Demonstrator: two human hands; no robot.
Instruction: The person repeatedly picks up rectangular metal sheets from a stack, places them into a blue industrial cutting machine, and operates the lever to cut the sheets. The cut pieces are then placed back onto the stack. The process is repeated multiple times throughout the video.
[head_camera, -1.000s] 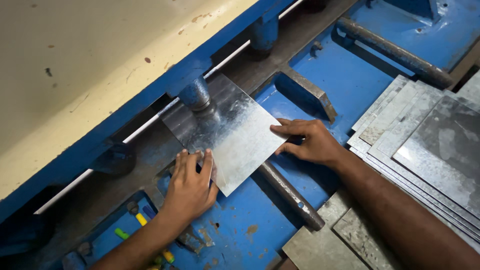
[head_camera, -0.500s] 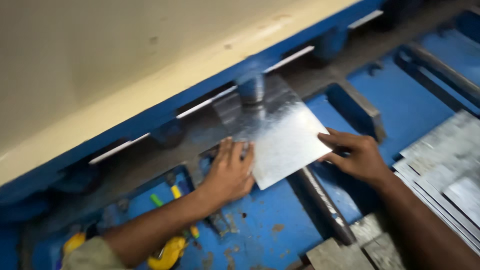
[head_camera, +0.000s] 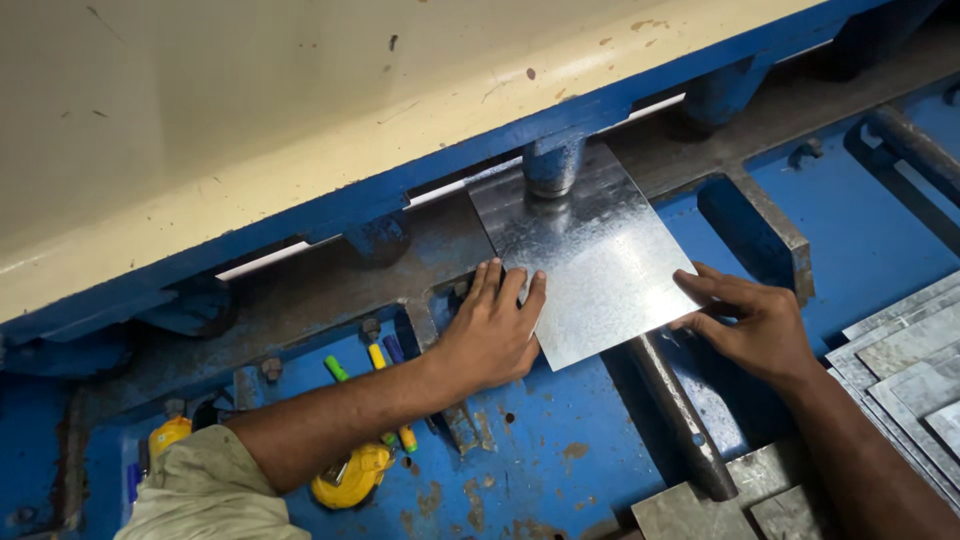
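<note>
Left hand (head_camera: 492, 335) flat, fingers together, pressing square galvanized steel sheet (head_camera: 590, 262) at frame centre; right hand (head_camera: 752, 322) fingers extended, steadying sheet's right edge.

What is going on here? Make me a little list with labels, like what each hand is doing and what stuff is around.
Left hand: left hand lies flat, fingers spread, on the left edge of the metal sheet.
Right hand: right hand touches the sheet's right corner with its fingertips.
Sheet: shiny, grey, square, flat on the blue machine bed, its far edge under a round blue clamp foot.
Nearby right: stack of grey sheets.
Nearby left: yellow tape measure and coloured markers.
</note>
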